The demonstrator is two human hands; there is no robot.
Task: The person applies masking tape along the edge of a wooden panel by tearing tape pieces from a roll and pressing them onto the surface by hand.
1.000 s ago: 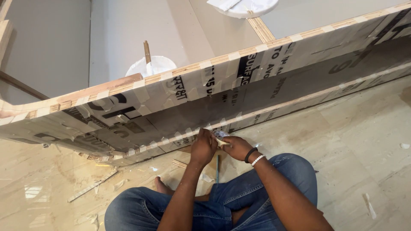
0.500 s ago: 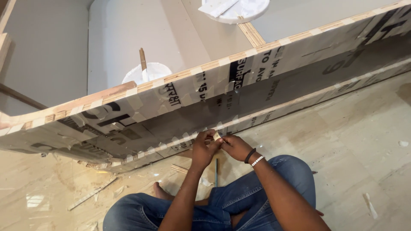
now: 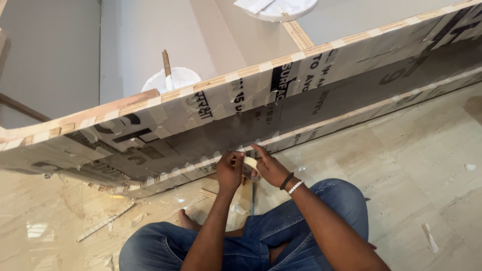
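Centre frame: left hand point(image 3: 230, 171) and right hand point(image 3: 268, 168) both grip a tape roll point(image 3: 249, 165) just below the panel point(image 3: 301, 95) lower edge.

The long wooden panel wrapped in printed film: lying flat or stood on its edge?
On edge, leaning. The long wooden panel has its lower edge on the pale marble floor and its plywood top edge up; both hands work at its lower edge.

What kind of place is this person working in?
Probably a room under fit-out or a carpentry site. A large plywood panel with a protective film stands on a polished stone floor strewn with scraps; the left hand and right hand work a roll of masking tape at its lower edge.
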